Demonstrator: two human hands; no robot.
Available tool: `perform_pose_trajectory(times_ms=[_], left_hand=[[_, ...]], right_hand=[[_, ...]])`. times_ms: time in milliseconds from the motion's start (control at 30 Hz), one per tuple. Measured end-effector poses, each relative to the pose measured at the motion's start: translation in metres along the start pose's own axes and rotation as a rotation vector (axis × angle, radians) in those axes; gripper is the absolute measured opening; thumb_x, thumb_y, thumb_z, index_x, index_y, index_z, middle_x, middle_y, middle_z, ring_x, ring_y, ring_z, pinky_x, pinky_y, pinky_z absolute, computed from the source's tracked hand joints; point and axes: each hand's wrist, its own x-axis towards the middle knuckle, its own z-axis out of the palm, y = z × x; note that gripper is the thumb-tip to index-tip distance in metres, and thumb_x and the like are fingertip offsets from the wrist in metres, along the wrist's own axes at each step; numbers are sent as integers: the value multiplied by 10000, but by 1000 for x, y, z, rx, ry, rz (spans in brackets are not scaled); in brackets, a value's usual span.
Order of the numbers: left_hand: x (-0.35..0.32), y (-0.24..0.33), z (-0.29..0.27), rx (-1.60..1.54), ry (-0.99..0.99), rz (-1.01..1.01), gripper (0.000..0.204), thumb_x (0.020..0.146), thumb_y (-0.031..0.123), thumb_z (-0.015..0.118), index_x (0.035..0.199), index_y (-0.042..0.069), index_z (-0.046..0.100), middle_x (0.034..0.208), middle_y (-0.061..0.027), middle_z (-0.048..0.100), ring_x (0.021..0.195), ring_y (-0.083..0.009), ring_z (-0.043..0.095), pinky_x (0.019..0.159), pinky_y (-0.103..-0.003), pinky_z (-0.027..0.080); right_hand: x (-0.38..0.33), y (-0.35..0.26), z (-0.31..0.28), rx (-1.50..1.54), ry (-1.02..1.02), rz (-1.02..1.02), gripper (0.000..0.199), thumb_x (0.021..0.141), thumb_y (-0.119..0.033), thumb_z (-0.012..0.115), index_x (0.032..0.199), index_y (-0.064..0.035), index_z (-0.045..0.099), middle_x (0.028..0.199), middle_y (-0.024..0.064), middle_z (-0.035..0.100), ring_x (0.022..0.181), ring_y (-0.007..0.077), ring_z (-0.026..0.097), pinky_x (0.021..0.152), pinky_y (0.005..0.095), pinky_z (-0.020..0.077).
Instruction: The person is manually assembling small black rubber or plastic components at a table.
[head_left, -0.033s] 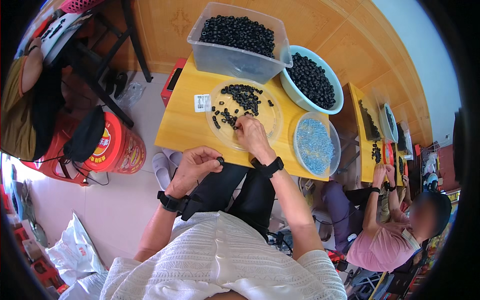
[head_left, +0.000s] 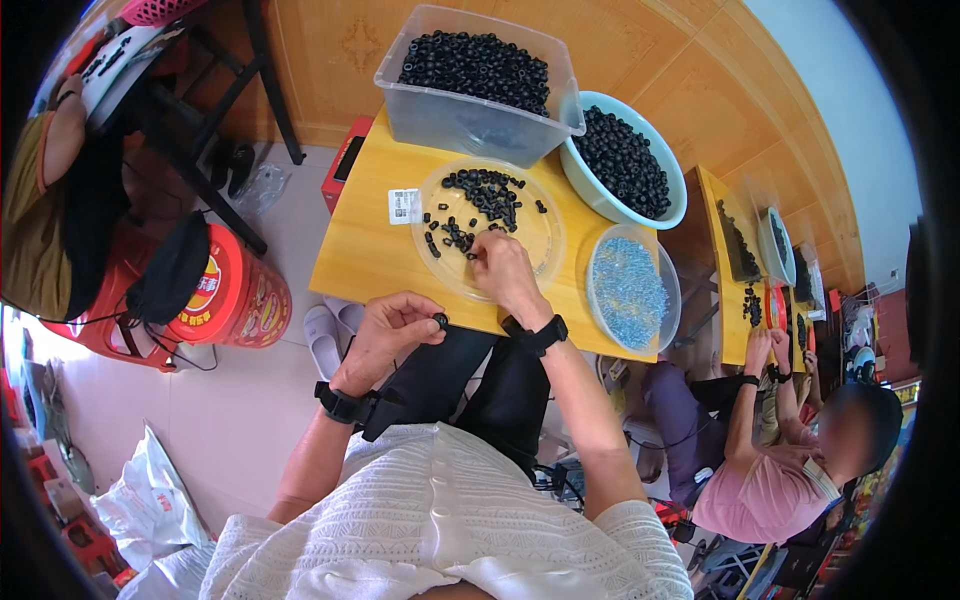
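My left hand is closed in a pinch on a small black ring-shaped part, held just off the table's front edge. Over the round clear plastic lid, my right hand reaches down, its fingertips pressed together at a small black part; the fingers partly cover it. Loose black cylindrical parts are heaped on the far side of the lid, and several lie scattered beside my right fingertips. Each of my wrists wears a black strap.
A clear bin and a pale blue bowl, both full of black parts, stand at the back. A tub of bluish clear small pieces is at right. A red bucket stands left; a co-worker sits right.
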Motion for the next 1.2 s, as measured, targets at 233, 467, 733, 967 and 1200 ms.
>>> perform_pose_trajectory(times_ms=[233,467,733,967,1200], left_hand=[[3,-5,-3,-16,-2,16,142,825,9,609,966,-1,590,894,-74,629,798,-142,630,725,-265,541],[7,-2,-3,-25,58,-6,156,823,4,614,976,-10,591,922,-69,619,795,-128,618,751,-254,525],[11,-4,2,-129,-12,30,178,824,-8,610,999,-1,579,947,-66,616,819,-123,614,764,-260,526],[8,-8,2,5,6,93,173,812,18,631,978,-10,590,918,-68,632,841,-126,614,777,-266,525],[7,-4,5,12,27,101,161,817,-5,624,976,-14,597,911,-71,635,807,-122,615,754,-248,516]], right_hand=[[0,-3,-8,293,-31,264,95,639,33,606,721,21,562,681,142,584,654,229,593,604,297,466],[-31,-25,-19,822,-119,316,132,784,34,588,905,18,637,721,14,595,663,72,551,650,194,447],[-57,-70,-33,769,-67,218,168,788,85,580,933,39,651,810,57,598,726,119,596,667,231,491],[-60,-80,-35,409,0,52,156,777,84,575,902,36,656,775,104,597,670,158,598,590,240,482],[-56,-88,-47,467,44,151,139,748,66,595,866,24,656,744,124,598,635,217,591,579,287,465]])
